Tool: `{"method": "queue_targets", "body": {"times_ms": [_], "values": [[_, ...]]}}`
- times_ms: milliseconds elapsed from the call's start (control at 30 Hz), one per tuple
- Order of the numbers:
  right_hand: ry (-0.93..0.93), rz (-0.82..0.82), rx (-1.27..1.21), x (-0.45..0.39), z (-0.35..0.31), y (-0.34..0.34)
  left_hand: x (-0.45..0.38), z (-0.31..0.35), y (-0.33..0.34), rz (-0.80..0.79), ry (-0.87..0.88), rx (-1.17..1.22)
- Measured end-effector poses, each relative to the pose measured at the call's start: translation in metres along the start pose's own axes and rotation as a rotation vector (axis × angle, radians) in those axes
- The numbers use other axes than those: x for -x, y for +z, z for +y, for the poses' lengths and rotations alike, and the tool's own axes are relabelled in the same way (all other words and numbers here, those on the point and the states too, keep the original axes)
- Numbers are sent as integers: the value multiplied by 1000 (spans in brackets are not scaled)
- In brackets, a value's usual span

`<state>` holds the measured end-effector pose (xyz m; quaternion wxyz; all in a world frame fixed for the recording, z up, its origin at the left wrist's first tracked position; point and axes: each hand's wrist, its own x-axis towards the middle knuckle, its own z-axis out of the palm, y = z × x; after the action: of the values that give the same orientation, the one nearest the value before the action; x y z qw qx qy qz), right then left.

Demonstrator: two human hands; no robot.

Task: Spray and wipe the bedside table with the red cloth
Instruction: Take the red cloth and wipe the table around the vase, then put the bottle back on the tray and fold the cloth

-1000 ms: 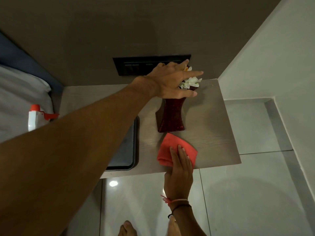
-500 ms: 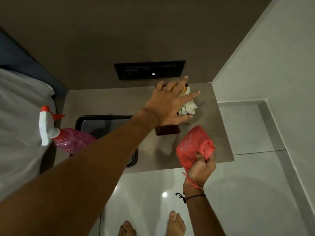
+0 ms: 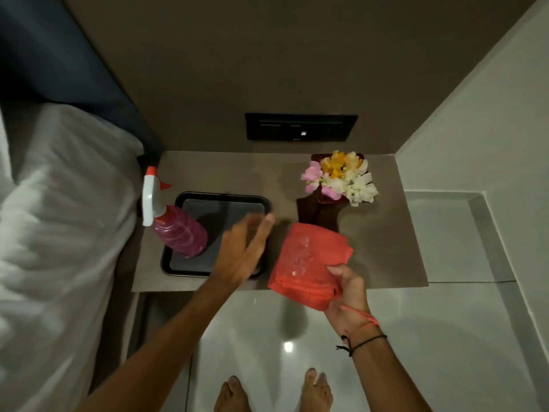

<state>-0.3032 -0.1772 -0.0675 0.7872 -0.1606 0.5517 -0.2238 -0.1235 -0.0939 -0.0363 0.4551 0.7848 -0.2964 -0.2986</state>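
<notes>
My right hand (image 3: pixel 347 289) grips the folded red cloth (image 3: pixel 306 263) by its near corner, holding it over the front edge of the bedside table (image 3: pixel 383 248). My left hand (image 3: pixel 243 251) hovers blurred over the right rim of the black tray (image 3: pixel 219 200), fingers apart, holding nothing. A pink spray bottle (image 3: pixel 178 233) with a white and red trigger head stands in the tray's left part. A dark red vase with white, pink and yellow flowers (image 3: pixel 338 176) stands at the table's back right.
The bed with white sheets (image 3: pixel 59 233) lies along the left side. A black switch panel (image 3: pixel 300 126) is on the wall behind the table. Glossy tiled floor (image 3: pixel 445 337) lies in front, with my bare feet (image 3: pixel 273 391) at the bottom edge.
My left hand has let go of the vase and drawn back toward the tray. My right hand has lifted the cloth slightly off the table's front. The view has pulled back.
</notes>
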Motion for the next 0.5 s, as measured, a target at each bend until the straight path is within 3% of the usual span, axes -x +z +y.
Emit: {"method": "queue_targets", "body": {"times_ms": [67,133,300,500], "values": [[35,-32,51,-7,11,20,12,-20,-12,-219,-376,225],[76,-33,107,-14,21,46,16,-37,-23,-269,-505,362],[-95,-104,444,-32,33,91,-3,-64,-39,22,-464,191],[-241,15,727,-63,36,111,-25,-67,-27,41,-398,-51]]}}
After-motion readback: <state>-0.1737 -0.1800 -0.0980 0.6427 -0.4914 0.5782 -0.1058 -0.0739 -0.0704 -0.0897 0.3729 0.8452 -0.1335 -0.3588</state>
